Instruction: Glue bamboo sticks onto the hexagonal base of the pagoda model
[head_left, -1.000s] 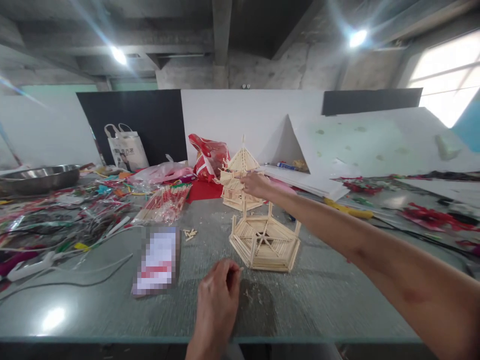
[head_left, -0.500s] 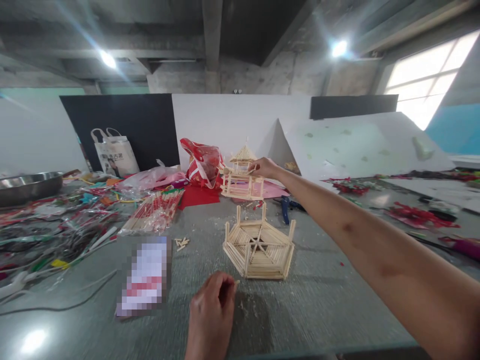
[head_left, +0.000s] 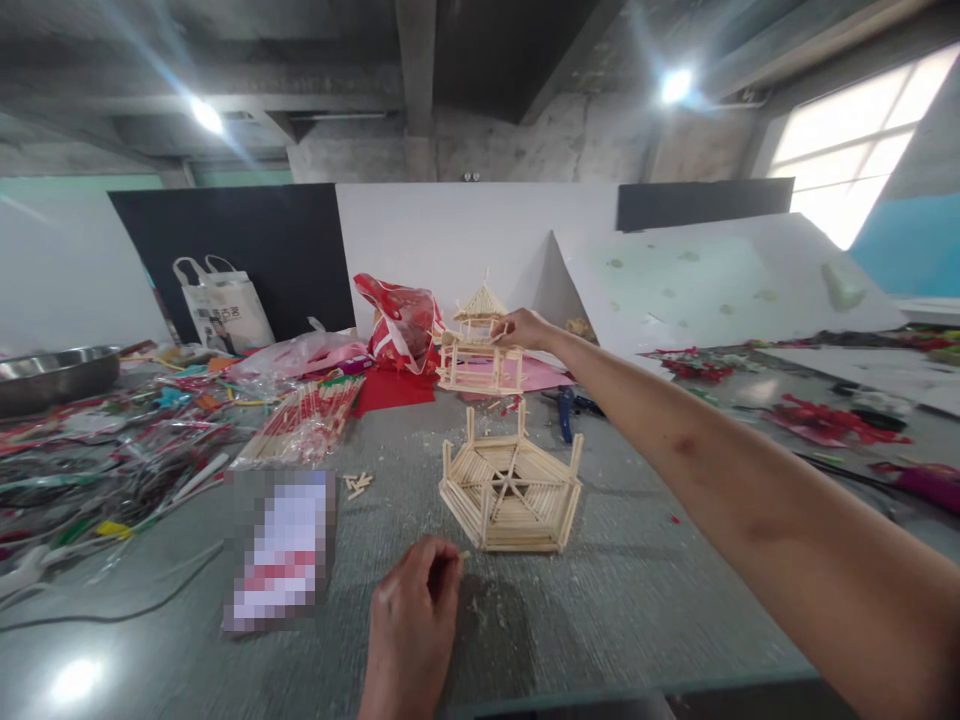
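Two stick-built models stand on the grey table (head_left: 637, 600), one behind the other along a line running up the middle of the frame. The farther one, a small pavilion (head_left: 480, 345) with a peaked roof, stands upright just above frame centre; the right hand (head_left: 525, 328) is stretched out to it, fingers closed on its right side at roof level, arm running in from the lower right corner. The nearer piece, a flat hexagonal base (head_left: 510, 490) with short posts pointing up from its corners, lies at frame centre, well apart from that hand and directly below the pavilion in the picture.

The left hand (head_left: 412, 615) rests at lower centre, just beside the base's near-left edge and much nearer to it than the right. Its fingers are curled shut, pinching a thin stick (head_left: 463, 554) whose tip points right toward the base.

Left of the base lie a few loose sticks (head_left: 358, 484), then a bundle of wrapped chopsticks (head_left: 307, 420). A red bag (head_left: 401, 320) sits left of the pavilion.
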